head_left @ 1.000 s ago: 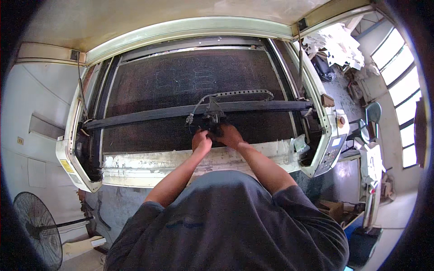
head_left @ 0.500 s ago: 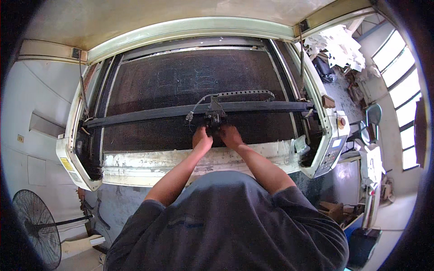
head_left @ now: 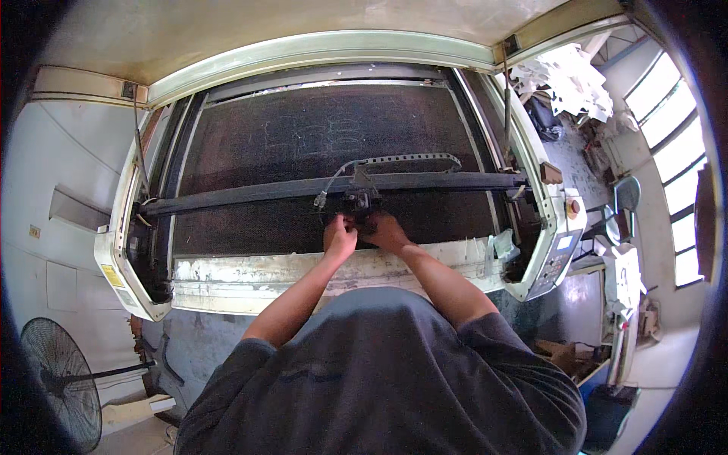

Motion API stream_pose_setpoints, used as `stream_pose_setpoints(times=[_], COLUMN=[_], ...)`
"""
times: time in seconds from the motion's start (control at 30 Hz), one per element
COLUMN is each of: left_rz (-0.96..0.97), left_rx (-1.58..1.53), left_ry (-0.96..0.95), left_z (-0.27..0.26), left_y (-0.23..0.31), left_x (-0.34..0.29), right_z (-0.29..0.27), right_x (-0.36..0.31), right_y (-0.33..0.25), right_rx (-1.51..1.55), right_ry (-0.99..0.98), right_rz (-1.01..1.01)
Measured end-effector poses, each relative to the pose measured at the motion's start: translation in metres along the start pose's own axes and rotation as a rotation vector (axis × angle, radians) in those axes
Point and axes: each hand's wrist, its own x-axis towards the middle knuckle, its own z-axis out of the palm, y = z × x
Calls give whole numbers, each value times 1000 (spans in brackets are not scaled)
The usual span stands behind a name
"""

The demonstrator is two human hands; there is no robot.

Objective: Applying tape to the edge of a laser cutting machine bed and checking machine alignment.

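A dark carriage head [head_left: 362,200] hangs on the front of the long black gantry beam [head_left: 265,196] of a large laser cutting machine. Just below the head, my left hand [head_left: 340,236] has its thumb and fingers brought together in a pinch; whatever is between them is too small and dark to name. Close beside it on the right, my right hand [head_left: 387,232] curls its fingers in at the underside of the head, and the fingertips are lost in shadow. A cable chain [head_left: 409,159] arches above the beam, with a thin hose and fitting [head_left: 321,199] left of the head.
Under the beam lies the dark machine bed [head_left: 250,140], faintly marked with outlines. A worn pale front ledge [head_left: 250,271] runs before me. The raised lid [head_left: 318,45] hangs overhead. At right is a control panel [head_left: 557,262]; at lower left, a black fan [head_left: 61,383].
Both hands have shifted only slightly at the carriage head. My left fingers now show more plainly in a pinch, and the small hose fitting has moved a little to the right and down.
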Motion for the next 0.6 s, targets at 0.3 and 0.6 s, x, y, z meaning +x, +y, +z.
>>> stream_pose_setpoints(times=[0.3,0.6], left_rz=[85,46], left_rx=[222,173], left_ry=[105,51], left_z=[6,6], left_y=[-2,6], left_x=[3,-3], right_z=[3,-6], right_x=[13,4], right_y=[21,-2], right_rx=[-115,9], right_ry=[109,-94], right_rz=[205,84])
